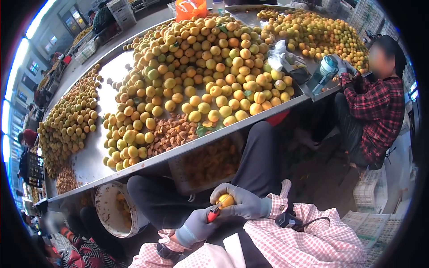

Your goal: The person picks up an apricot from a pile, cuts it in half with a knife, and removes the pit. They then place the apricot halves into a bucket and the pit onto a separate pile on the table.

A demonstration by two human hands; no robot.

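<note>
Gloved hands point(196, 226) point(241, 204), knife point(213, 215), half-hidden apricot point(226, 200)

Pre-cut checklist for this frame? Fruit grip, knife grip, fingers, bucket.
1. Fruit secured: apricot wrapped in the right hand. Ok.
2. Tool secured: knife held by its red handle in the left hand. Ok.
3. Both hands gloved. Ok.
4. Right fingers clear of the blade edge: cannot tell, the blade is too thin to see.
5. White bucket under the table edge is open, with room left. Ok.
</note>
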